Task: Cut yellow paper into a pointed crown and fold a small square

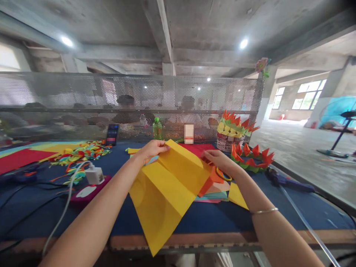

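A large sheet of yellow paper (169,185) with fold lines hangs tilted over the near part of the table. My left hand (154,150) pinches its upper left edge between thumb and fingers. At the upper right edge, my right hand (217,158) has its fingers closed on the same sheet. Under my right wrist shows a yellow loop (224,175), which looks like a scissors handle; the rest of it is hidden. Below that lie a folded orange paper (213,181), a stack of coloured sheets (214,196) and a small yellow piece (237,195).
Zigzag paper rings (254,157) and a decorated basket (230,135) stand right, near a glue gun (292,182). A green-capped bottle (157,129) stands by the mesh screen (69,91). Left are paper scraps (80,152), a white charger (94,174) and cables. People sit beyond the screen.
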The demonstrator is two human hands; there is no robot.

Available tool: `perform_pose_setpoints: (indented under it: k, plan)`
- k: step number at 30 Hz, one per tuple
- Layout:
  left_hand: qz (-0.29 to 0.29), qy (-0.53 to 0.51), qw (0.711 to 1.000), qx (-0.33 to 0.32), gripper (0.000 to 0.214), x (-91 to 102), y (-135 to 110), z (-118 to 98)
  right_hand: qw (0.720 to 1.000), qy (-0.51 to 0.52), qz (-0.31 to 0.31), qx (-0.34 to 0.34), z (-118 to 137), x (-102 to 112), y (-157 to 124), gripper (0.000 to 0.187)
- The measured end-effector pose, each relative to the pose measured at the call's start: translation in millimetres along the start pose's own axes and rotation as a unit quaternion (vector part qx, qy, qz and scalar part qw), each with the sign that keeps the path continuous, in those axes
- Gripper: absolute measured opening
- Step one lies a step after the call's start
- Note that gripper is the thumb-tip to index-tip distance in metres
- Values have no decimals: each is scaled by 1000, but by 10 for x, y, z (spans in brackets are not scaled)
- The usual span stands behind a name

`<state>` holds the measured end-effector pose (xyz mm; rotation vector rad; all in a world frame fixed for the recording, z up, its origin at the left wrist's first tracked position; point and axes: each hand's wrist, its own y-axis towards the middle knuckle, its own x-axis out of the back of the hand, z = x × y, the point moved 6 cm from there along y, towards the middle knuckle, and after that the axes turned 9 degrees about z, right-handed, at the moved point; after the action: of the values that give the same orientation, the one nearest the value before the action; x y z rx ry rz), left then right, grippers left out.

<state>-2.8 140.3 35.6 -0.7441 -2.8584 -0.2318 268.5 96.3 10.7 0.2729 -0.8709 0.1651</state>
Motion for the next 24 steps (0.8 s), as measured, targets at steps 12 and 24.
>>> perform_pose_setpoints:
  k: [12,24]
  plan:
    - [-18,-45,997,-59,26,-175,-207,-20,948,-227,79,-210,-669,268,-193,10]
    - [-29,-124,990,-63,25,17,-213,87,989,-81,-49,-117,-618,278,-38,49]
